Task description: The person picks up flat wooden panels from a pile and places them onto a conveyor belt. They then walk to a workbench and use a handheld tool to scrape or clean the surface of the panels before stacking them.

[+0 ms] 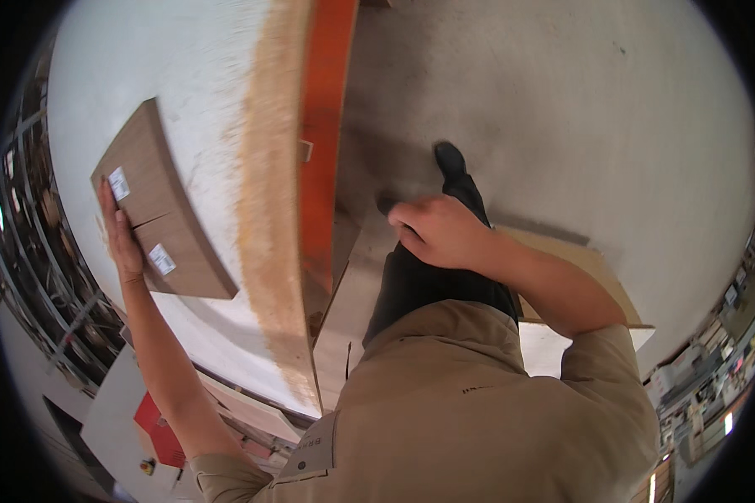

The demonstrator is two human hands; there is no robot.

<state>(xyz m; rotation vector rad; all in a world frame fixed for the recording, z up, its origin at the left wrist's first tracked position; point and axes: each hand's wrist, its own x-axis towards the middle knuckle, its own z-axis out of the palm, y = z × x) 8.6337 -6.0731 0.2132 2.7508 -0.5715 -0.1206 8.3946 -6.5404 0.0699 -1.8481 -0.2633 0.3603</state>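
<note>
Two brown wood-grain panels [155, 159] lie edge to edge on the white-topped table to my left, a short dark seam between them. Each carries a white label [119, 183]. My left hand [122, 235] rests along their outer left edge, fingers stretched out and touching the boards rather than wrapped round them. Before my body, over my dark trousers, my right hand [440, 228] is loosely curled, away from the table. Nothing shows sticking out of it, though its palm side is partly hidden.
The table's worn wooden edge [277, 168] and orange side [323, 126] run along my left. A tan board [575, 268] lies low on my right, partly behind my arm. Metal racking [42, 210] stands beyond the table; a red object [164, 432] is at lower left.
</note>
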